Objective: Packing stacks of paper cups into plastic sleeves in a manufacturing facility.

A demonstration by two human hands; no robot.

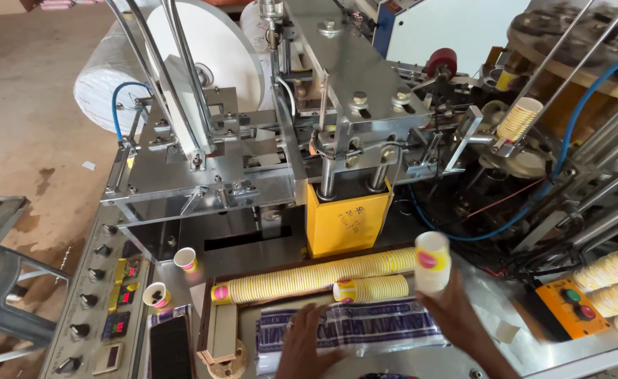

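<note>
The right hand [456, 309] holds one paper cup [432, 261] up above the machine's metal top [491, 295], its fingers closed around the bottom. The cup stands upright, white and smooth with a pink dot. The left hand [307, 335] lies open on a crinkly plastic bag [379, 326]. Just behind it, a long yellow cup stack [309, 276] lies on its side, pointing left to right.

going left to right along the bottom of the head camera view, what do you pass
Control panel with knobs → small cup holding dark bits → dark phone → left hand resting on a printed plastic packet → right hand holding an upside-down paper cup → orange button box.
</note>
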